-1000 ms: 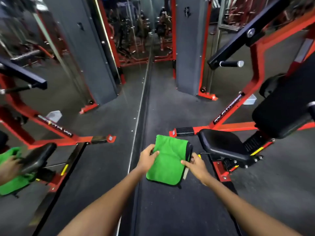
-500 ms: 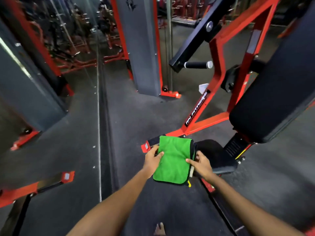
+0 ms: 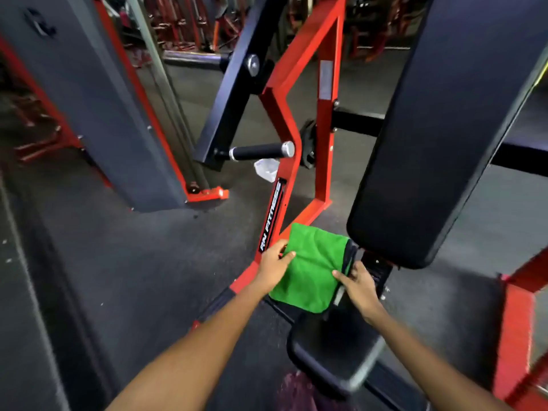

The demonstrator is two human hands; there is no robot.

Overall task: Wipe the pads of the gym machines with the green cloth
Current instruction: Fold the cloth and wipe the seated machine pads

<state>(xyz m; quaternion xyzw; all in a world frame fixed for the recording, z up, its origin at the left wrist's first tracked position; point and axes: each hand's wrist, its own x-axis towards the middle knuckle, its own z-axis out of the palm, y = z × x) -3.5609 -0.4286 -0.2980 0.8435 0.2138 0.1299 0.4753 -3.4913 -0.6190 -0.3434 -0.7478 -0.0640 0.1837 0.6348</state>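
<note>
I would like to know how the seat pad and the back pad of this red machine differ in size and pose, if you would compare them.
The back pad is long and stands steeply tilted, while the seat pad is short and lies roughly flat. The back pad rises above the green cloth; the seat pad sits below it, nearer the person. The left hand and right hand hold the cloth, touching neither pad. Both pads are black with rounded corners.

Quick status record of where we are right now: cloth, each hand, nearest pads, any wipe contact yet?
cloth: green cloth, folded, held up between both hands
left hand: left hand grips the cloth's left edge
right hand: right hand pinches its right edge
back pad: black back pad, upright, right of the cloth
seat pad: black seat pad, below the cloth
frame: red frame behind
wipe contact: none visible
</note>
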